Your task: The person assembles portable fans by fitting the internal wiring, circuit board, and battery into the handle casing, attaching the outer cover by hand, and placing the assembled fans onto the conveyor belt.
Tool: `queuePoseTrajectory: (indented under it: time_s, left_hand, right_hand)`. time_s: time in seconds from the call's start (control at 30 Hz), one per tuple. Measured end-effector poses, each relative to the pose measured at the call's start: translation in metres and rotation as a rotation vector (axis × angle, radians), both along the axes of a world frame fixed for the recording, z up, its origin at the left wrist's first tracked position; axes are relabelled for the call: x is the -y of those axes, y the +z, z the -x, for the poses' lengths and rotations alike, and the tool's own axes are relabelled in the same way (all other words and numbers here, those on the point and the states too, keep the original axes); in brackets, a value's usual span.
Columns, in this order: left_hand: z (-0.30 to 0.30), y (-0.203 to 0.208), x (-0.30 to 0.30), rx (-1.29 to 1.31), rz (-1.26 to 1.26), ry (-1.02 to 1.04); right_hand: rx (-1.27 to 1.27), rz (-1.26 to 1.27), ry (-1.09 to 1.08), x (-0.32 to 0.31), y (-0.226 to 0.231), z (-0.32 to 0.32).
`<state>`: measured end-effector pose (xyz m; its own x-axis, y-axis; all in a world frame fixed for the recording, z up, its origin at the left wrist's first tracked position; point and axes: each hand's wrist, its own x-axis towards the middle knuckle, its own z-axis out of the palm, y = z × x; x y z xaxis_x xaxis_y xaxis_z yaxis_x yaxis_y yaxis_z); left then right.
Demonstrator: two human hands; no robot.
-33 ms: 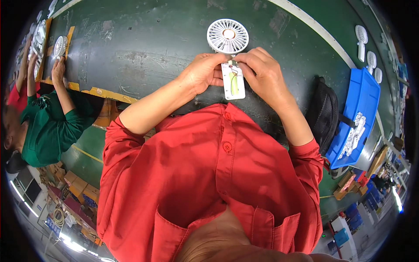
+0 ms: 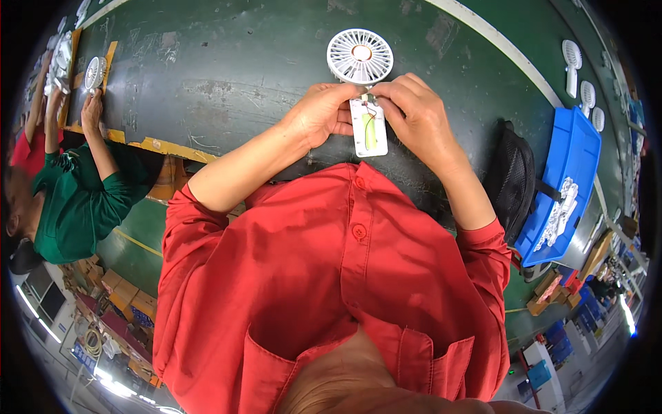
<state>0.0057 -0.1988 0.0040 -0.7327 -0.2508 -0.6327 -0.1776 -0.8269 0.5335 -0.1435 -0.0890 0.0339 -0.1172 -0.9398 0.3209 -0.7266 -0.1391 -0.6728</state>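
A white handheld fan (image 2: 371,148) lies on the green table in front of me, its round grille (image 2: 343,56) pointing away. Its handle is opened up, so a light green battery cell (image 2: 370,131) and thin dark wires (image 2: 369,107) show inside. At the neck, on the left side, my left hand (image 2: 321,114) grips the fan between thumb and fingers. My right hand (image 2: 414,114) is pinched at the top of the open handle, close to the wires. What lies between its fingertips is too small and covered to make out.
At my right stand a blue bin (image 2: 562,172) holding white parts (image 2: 558,214) and a black mesh bag (image 2: 510,179). More white fans (image 2: 571,65) lie on the far right. To the left, a co-worker in green (image 2: 89,193) handles another fan (image 2: 95,72) by the table's yellow edging (image 2: 172,148).
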Motion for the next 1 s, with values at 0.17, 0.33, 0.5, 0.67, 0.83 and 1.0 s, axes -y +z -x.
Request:
queuePoseTrajectory:
  time_s: [0.17, 0.33, 0.5, 0.67, 0.83, 1.0]
  left_hand:
    - [0.0016, -0.0004, -0.0009, 0.019, 0.005, 0.002]
    - [0.0014, 0.0013, -0.0022, 0.009, 0.019, 0.004]
    - [0.0009, 0.0011, -0.0029, 0.014, 0.029, 0.007]
    - [0.0008, 0.0021, -0.0025, 0.021, 0.03, -0.009]
    - [0.0003, 0.0023, -0.0022, 0.015, 0.023, -0.018]
    - [-0.0019, -0.0025, -0.0017, -0.013, 0.031, -0.045]
  right_hand:
    - [0.023, -0.008, 0.017, -0.0004, -0.0008, 0.0048]
    - [-0.04, 0.004, 0.089, -0.0007, -0.0009, 0.0086]
    - [-0.083, 0.002, 0.096, -0.0003, 0.0005, 0.0083]
    - [-0.159, 0.009, 0.119, -0.0012, 0.0005, 0.0092]
    - [-0.197, 0.011, 0.126, -0.0035, -0.001, 0.0082]
    - [-0.243, -0.008, 0.183, -0.0026, 0.0015, 0.0082]
